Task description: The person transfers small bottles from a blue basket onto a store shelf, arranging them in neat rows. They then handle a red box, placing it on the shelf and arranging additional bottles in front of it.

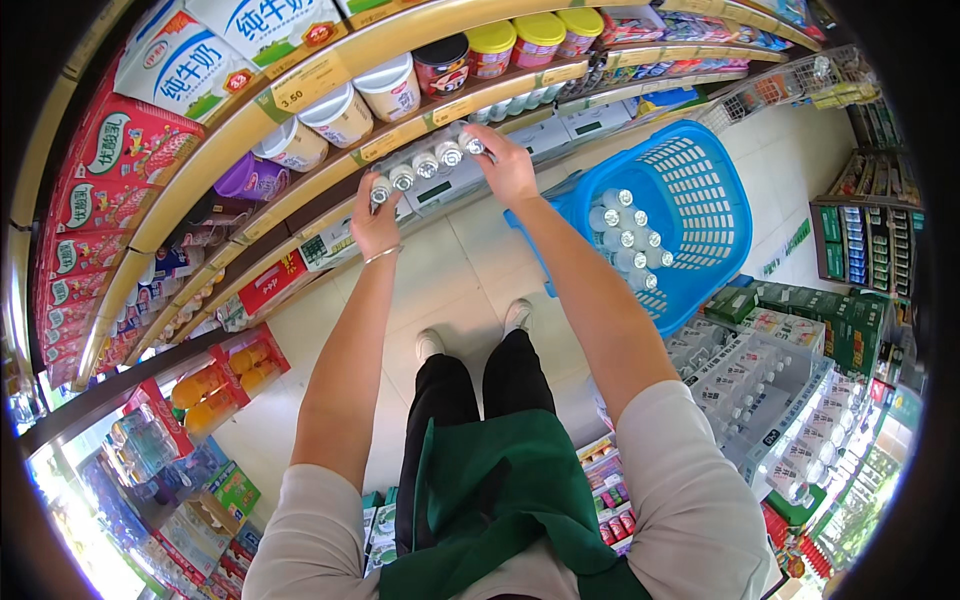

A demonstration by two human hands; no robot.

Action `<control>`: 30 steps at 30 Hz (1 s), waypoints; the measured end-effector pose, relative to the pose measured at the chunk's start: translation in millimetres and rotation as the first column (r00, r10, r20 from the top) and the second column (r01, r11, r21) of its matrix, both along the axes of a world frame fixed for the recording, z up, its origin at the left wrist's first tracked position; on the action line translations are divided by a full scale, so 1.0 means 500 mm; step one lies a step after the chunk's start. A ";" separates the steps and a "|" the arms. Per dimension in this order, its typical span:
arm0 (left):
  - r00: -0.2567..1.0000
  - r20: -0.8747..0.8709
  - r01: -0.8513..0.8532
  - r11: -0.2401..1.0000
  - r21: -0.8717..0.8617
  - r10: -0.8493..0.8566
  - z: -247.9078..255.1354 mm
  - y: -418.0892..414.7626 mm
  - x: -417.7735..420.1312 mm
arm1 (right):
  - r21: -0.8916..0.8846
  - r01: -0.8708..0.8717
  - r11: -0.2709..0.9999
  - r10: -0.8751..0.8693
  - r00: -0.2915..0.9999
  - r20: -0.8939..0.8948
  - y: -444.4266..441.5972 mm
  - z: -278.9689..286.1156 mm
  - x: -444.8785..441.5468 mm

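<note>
A row of several small clear bottles with silvery caps (427, 165) is squeezed end to end between my two hands, level with a lower shelf. My left hand (376, 223), with a bangle at the wrist, presses the left end of the row. The right end is gripped by my right hand (507, 166), its fingers around the last bottle. To the right, a blue plastic basket (705, 161) with slotted walls stands on the floor. Inside it, several similar bottles (626, 238) stand grouped on its near left side. The bottles' lower parts are mostly hidden from above.
Shelves curve along the front, carrying milk cartons (195, 71), white-lidded tubs (386, 82) and yellow-lidded tubs (491, 46). Shrink-wrapped bottled water (739, 382) is stacked at the right. Orange drink bottles (217, 386) stand low at the left. My shoes (430, 344) are on the tiled floor.
</note>
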State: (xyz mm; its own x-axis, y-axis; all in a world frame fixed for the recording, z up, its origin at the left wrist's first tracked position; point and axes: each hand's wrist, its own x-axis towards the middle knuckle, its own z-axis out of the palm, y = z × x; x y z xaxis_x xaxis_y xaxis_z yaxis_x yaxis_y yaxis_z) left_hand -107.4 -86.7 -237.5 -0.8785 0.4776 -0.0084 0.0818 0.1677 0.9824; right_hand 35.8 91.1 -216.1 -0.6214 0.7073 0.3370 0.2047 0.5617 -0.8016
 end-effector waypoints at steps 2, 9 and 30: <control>0.997 -0.066 -0.029 1.000 0.009 0.029 -0.025 0.006 -0.023 | -0.043 -0.021 0.999 0.021 1.000 -0.001 0.007 -0.013 -0.027; 0.992 -0.125 -0.048 0.963 -0.264 0.015 -0.027 0.053 -0.073 | -0.086 0.119 0.989 -0.090 0.954 0.286 0.037 -0.057 -0.083; 0.970 -0.235 -0.120 0.962 -0.245 0.062 -0.026 0.066 -0.051 | -0.105 0.156 0.982 -0.147 0.985 0.093 -0.061 -0.061 -0.066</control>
State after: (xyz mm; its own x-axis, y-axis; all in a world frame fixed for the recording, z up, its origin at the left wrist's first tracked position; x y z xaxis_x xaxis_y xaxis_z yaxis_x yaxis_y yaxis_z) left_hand -132.7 -53.8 -250.7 -0.9115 0.4031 0.0815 0.2663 0.4274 0.8639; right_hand 2.9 60.5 -246.4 -0.5270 0.8255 0.2018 0.3502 0.4273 -0.8335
